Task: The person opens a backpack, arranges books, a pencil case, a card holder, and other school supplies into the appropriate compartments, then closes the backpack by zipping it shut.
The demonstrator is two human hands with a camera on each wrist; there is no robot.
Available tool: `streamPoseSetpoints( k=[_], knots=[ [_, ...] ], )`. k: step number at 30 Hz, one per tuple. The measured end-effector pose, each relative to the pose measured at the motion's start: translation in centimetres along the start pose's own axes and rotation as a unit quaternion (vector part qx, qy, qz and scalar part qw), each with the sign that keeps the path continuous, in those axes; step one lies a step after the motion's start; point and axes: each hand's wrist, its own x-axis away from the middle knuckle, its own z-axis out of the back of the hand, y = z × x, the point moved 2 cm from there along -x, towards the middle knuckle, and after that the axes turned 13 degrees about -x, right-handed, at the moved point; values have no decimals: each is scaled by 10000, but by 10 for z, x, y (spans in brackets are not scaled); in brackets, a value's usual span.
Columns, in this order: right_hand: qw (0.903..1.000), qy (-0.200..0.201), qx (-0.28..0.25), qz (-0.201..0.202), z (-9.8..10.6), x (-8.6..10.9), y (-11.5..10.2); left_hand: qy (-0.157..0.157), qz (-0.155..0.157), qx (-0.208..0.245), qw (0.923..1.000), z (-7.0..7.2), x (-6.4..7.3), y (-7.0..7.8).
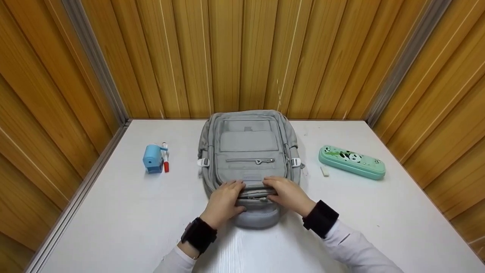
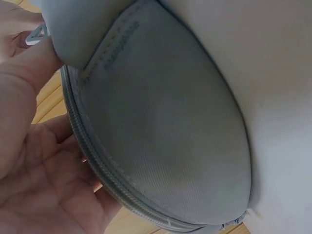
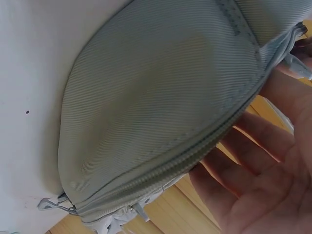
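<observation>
A grey backpack (image 1: pixel 248 142) lies front side up on the white table, its padded end (image 1: pixel 257 219) toward me. My left hand (image 1: pixel 224 201) grips the near edge of the bag, fingers over the front panel and thumb lower down by the zipper. On the other side my right hand (image 1: pixel 290 194) holds the same edge, its thumb near the zipper pulls. Up close, the left wrist view shows the zipper track (image 2: pixel 92 151) running past my left fingers. The right wrist view has a metal pull (image 3: pixel 297 66) beside my right thumb; part of that thumb is hidden.
Left of the bag stand a blue pencil sharpener (image 1: pixel 153 157) with a crank and a red-and-white marker (image 1: pixel 166 161). To the right lie a green panda pencil case (image 1: pixel 352 162) and a small whitish eraser (image 1: pixel 324 171). Wood-patterned walls (image 1: pixel 242 57) enclose the table's back and sides.
</observation>
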Motion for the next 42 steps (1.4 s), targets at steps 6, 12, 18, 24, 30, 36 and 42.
streamPoseSetpoints(
  k=[6, 12, 18, 24, 30, 36, 42],
  knots=[
    [9996, -6, -189, -212, -4, -4, 2, -73, -155, 117, 9998, 6, 1, -6],
    [9997, 38, -184, -144, -3, -6, 3, 219, -74, 531, 9983, 18, -4, -10],
    [9999, 71, -97, -10, 0, -7, 4, 610, 23, 432, 9972, 24, -18, -3],
    [9999, 104, -124, 37, -1, -5, 5, 593, 415, -273, 9970, 13, -25, 7],
    [9998, 121, -154, 83, -2, -4, 5, 841, 739, -1349, 9845, 6, -26, 22],
    [9998, 123, -162, 41, -2, -2, 6, 657, 868, -1520, 9824, 5, -28, 29],
    [9999, 87, -100, 21, -3, 0, 7, 409, 1014, -1569, 9815, 6, -28, 34]
  ],
)
